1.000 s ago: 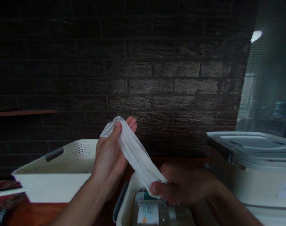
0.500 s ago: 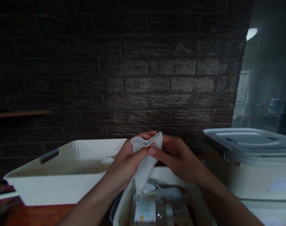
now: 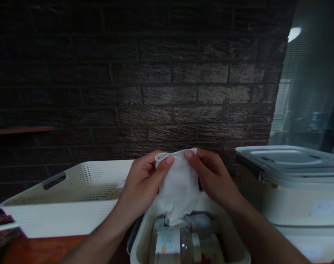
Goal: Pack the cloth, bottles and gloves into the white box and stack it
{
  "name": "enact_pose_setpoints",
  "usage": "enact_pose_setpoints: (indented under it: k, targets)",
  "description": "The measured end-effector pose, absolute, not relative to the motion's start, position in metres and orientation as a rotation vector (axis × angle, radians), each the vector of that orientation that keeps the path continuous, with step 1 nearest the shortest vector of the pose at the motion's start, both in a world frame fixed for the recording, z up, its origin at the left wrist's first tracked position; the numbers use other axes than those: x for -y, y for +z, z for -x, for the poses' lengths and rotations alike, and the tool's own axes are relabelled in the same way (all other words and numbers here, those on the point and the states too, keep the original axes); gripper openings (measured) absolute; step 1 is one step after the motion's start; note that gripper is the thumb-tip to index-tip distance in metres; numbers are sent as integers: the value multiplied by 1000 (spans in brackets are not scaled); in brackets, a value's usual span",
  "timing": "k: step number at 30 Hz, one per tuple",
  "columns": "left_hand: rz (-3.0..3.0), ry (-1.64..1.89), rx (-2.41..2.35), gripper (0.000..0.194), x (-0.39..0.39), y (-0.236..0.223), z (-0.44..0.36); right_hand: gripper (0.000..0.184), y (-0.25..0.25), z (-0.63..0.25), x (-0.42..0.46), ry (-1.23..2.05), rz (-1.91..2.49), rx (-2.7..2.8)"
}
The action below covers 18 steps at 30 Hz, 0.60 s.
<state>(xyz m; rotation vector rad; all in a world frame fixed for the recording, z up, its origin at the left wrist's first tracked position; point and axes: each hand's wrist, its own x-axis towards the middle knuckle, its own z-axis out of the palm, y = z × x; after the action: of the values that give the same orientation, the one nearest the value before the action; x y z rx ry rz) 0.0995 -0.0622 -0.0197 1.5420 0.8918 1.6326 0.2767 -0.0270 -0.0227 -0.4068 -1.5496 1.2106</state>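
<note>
A small white cloth pouch [image 3: 180, 187] hangs upright between my two hands, its top edge pinched flat. My left hand [image 3: 146, 178] grips the upper left corner, thumb in front, where a small loop of the edge curls out. On the upper right corner, my right hand [image 3: 211, 168] is closed in the same way. Directly below, a white storage box [image 3: 138, 244] holds clear jars, one of them a labelled jar [image 3: 168, 244] lying on its side. The pouch's lower end hangs just over the jars; whether it touches them I cannot tell.
A white perforated basket [image 3: 65, 218] stands to the left on the reddish-brown table [image 3: 54, 249]. At the right are stacked storage boxes, the top one with a grey lid [image 3: 290, 163]. A dark brick wall [image 3: 156, 95] rises behind.
The pouch was bunched and folded between the fingers; now it is spread flat and faces me. My hands have moved apart at its top edge. The view has shifted slightly.
</note>
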Motion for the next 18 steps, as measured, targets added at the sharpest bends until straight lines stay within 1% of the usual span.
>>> enact_pose_setpoints:
  k: [3, 10, 13, 18]
  targets:
    - [-1601, 1685, -937, 28, 62, -20, -99, 42, -23, -276, 27, 1097, 434, 1501]
    - [-1568, 1732, -912, 29, 63, -20, -96, 43, -21, -279, 29, 952, 479, 1470]
    - [-1557, 1745, -886, 26, 63, -20, -96, 43, -21, -281, 28, 951, 493, 1442]
    - [-1543, 1704, -841, 28, 59, -21, -96, 42, -21, -281, 26, 946, 444, 1438]
